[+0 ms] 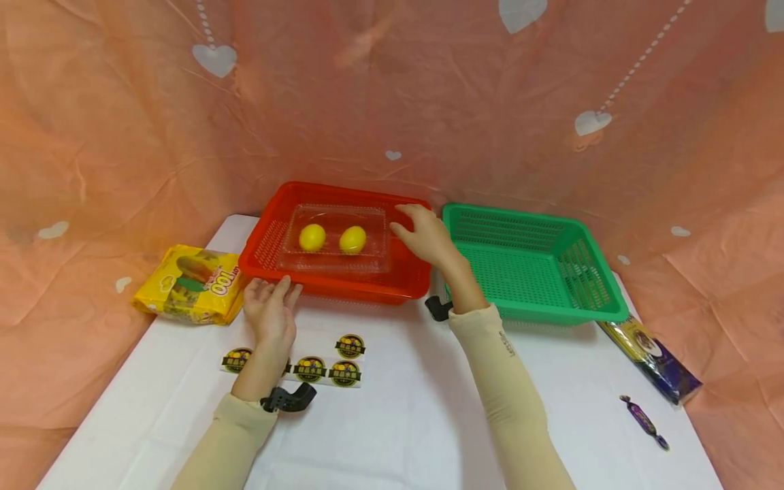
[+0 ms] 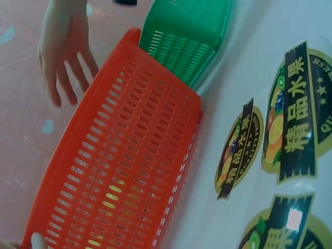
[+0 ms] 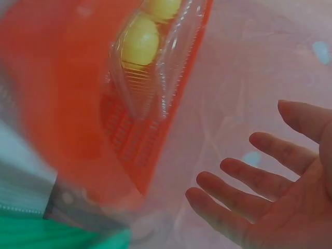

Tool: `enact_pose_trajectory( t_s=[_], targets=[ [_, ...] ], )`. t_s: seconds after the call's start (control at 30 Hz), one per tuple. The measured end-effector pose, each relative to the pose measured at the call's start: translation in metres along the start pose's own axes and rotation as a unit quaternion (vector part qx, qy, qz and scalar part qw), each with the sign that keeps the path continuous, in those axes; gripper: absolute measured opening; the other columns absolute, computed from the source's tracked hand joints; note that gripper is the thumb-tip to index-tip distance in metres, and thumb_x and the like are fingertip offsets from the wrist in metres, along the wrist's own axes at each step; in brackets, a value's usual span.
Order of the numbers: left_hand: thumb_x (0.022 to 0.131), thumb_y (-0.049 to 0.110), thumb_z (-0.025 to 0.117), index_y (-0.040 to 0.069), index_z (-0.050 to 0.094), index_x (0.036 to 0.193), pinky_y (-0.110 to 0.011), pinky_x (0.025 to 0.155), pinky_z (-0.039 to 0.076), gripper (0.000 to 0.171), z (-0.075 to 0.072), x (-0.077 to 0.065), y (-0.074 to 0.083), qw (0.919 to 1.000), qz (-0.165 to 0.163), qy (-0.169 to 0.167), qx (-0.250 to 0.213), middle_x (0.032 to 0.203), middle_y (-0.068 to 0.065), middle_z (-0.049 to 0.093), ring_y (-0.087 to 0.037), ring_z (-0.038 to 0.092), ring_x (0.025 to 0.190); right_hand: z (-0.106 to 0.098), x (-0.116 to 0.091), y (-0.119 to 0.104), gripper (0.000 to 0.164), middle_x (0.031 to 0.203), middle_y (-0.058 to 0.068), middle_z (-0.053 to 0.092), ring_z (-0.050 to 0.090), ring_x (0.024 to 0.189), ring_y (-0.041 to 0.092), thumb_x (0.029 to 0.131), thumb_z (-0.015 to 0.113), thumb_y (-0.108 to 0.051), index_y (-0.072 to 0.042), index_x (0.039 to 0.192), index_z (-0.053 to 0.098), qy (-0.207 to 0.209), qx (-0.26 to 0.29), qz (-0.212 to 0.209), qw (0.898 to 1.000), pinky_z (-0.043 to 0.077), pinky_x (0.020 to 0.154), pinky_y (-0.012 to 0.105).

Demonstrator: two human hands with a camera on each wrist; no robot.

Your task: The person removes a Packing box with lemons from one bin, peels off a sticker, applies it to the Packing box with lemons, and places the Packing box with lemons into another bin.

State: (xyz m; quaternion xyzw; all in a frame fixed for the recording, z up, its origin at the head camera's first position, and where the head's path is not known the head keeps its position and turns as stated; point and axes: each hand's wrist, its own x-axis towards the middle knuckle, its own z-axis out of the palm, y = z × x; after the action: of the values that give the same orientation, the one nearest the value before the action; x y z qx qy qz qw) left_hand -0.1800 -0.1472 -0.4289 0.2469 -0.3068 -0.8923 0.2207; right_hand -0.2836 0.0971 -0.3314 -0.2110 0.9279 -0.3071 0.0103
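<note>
A red plastic basket point(image 1: 343, 289) holds a clear plastic box point(image 1: 380, 262) with two yellow lemon-like fruits inside, one point(image 1: 312, 238) left of the other point(image 1: 352, 240). At the basket's front left rim is the left hand point(image 1: 272, 313), palm up and fingers loosely spread. In the left wrist view, a fingertip point(image 2: 39, 241) of it touches the red rim. Over the basket's right end hovers the right hand point(image 1: 425, 235), its fingers apart and holding nothing. The right wrist view shows those fingers point(image 3: 233, 202) extended, away from the box.
A green basket point(image 1: 520, 313) stands to the right. Beside the red one lies a yellow snack bag point(image 1: 196, 286). Several round fruit labels point(image 1: 309, 369) lie in front. A gold and purple packet point(image 1: 652, 361) and a purple wrapped candy point(image 1: 643, 422) lie at the right.
</note>
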Motion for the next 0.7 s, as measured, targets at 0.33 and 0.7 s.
enact_pose_trajectory(
  t_s=[0.33, 0.7],
  targets=[
    [0.091, -0.013, 0.06, 0.012, 0.039, 0.114, -0.031, 0.073, 0.06, 0.04, -0.001, 0.0, -0.005, 1.0, 0.0, -0.006, 0.001, 0.098, -0.006, 0.036, -0.016, 0.059, 0.08, 0.018, 0.053, 0.015, 0.056, 0.153, 0.015, 0.041, 0.042, 0.136, 0.033, 0.101, 0.059, -0.025, 0.0, 0.148, 0.043, -0.037, 0.206, 0.075, 0.975, 0.038, 0.111, 0.046],
    [0.092, -0.013, 0.058, 0.012, 0.038, 0.113, -0.03, 0.073, 0.06, 0.039, -0.001, -0.004, -0.007, 0.9998, 0.004, -0.019, 0.0, 0.096, -0.006, 0.035, -0.015, 0.059, 0.08, 0.03, 0.066, 0.028, 0.062, 0.156, 0.011, 0.036, 0.038, 0.139, 0.031, 0.098, 0.065, -0.027, -0.007, 0.151, 0.039, -0.056, 0.355, 0.161, 0.919, 0.035, 0.113, 0.047]
  ],
)
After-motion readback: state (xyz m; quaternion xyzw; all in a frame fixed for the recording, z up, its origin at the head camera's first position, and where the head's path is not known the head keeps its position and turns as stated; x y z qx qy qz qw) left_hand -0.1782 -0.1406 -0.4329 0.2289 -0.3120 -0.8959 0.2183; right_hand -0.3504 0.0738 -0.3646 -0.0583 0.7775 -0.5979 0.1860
